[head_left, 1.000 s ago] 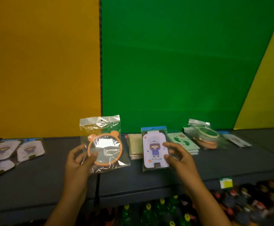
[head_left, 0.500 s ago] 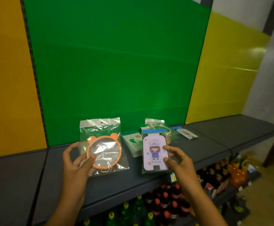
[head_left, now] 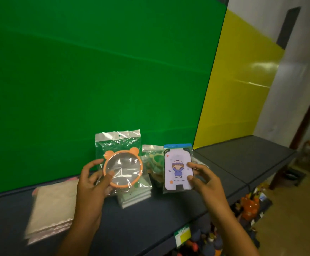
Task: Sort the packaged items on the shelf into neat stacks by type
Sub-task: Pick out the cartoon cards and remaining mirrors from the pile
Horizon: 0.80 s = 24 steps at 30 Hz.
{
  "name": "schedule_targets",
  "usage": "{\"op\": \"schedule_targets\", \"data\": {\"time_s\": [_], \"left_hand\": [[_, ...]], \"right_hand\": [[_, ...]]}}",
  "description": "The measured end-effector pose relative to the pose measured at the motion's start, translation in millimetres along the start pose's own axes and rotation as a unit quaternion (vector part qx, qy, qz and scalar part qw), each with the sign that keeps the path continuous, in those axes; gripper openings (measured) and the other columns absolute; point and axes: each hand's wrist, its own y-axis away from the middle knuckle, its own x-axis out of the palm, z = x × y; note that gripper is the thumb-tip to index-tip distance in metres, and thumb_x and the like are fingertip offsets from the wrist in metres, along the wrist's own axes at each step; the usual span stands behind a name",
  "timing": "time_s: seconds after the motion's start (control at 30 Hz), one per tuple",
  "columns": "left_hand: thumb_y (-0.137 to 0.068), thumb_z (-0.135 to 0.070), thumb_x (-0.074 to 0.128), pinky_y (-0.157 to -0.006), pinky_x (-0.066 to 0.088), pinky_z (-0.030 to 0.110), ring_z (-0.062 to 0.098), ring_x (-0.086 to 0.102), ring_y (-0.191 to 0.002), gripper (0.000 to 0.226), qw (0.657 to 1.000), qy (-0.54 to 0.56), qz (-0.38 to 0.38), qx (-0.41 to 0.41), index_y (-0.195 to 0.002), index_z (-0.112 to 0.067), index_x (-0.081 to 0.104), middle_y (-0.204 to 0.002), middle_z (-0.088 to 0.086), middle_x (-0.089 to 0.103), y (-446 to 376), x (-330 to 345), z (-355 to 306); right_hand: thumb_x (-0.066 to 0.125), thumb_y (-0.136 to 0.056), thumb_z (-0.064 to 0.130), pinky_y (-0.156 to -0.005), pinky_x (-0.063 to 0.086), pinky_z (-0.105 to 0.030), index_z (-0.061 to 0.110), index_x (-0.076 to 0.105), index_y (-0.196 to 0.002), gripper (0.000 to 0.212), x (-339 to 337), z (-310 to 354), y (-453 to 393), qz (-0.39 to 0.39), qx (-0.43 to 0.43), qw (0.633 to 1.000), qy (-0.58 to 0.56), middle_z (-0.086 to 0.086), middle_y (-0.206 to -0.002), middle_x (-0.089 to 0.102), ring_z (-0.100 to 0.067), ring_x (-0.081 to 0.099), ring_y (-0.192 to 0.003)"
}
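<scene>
My left hand (head_left: 91,183) holds up a clear bag with an orange bear-eared round mirror (head_left: 122,168) above the dark shelf (head_left: 150,218). My right hand (head_left: 204,179) holds a bagged purple card with a cartoon girl (head_left: 177,169) by its right edge. Behind and below them lie a stack of pale green packets (head_left: 135,197) and a pile of bagged green rings (head_left: 151,159). A stack of beige packets (head_left: 52,206) lies at the left, blurred.
Green and yellow panels back the shelf. Its right part (head_left: 246,156) carries nothing I can see. A yellow price tag (head_left: 182,235) hangs on the front edge. Bottles (head_left: 248,209) stand on the lower shelf at the right.
My view has swung further right along the shelf. Both hands still hold their packets up side by side; the beige and green stacks now lie lower and to the left.
</scene>
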Motion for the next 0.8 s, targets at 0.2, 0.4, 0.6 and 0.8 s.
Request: {"op": "schedule_targets", "data": {"time_s": [0.2,0.4,0.6,0.8], "left_hand": [[-0.084,0.001,0.064,-0.064,0.059,0.029,0.020,0.072,-0.085,0.044,0.999,0.023,0.005,-0.024,-0.122,-0.017,0.053,-0.112,0.013,0.067,-34.5,38.6,28.8],[-0.085,-0.004,0.066,-0.081,0.057,0.044,0.023,0.072,-0.090,0.044,0.999,0.011,0.003,-0.034,-0.122,-0.023,0.053,-0.115,0.008,0.067,-49.9,72.0,48.7],[-0.085,-0.004,0.065,-0.078,0.059,0.037,0.025,0.071,-0.094,0.045,1.000,0.015,-0.003,-0.027,-0.125,-0.022,0.053,-0.116,0.010,0.066,-60.1,108.4,60.7],[-0.085,-0.007,0.065,-0.087,0.054,0.047,0.029,0.069,-0.098,0.047,0.999,-0.006,-0.052,-0.001,-0.126,-0.025,0.053,-0.118,0.014,0.066,-61.3,143.2,82.1]], "right_hand": [[0.060,-0.088,-0.006,-0.067,0.058,-0.025,0.019,0.069,-0.108,0.033,-16.5,-23.7,-40.1,-0.025,0.004,1.000,0.003,-0.011,-0.119,0.064,-0.016,0.070,-0.097],[0.057,-0.090,-0.006,-0.065,0.056,-0.021,0.019,0.067,-0.112,0.034,-40.6,-41.6,-67.7,-0.040,0.007,0.999,-0.007,-0.007,-0.110,0.069,-0.012,0.071,-0.093],[0.056,-0.090,-0.006,-0.066,0.055,-0.021,0.020,0.067,-0.113,0.036,-75.1,-59.9,-110.6,-0.059,0.004,0.998,-0.028,-0.003,-0.110,0.069,-0.011,0.071,-0.092],[0.055,-0.091,-0.006,-0.063,0.055,-0.018,0.018,0.066,-0.115,0.035,-111.4,-87.9,-159.1,-0.033,0.021,0.999,-0.015,0.002,-0.107,0.068,-0.001,0.069,-0.087]]}}
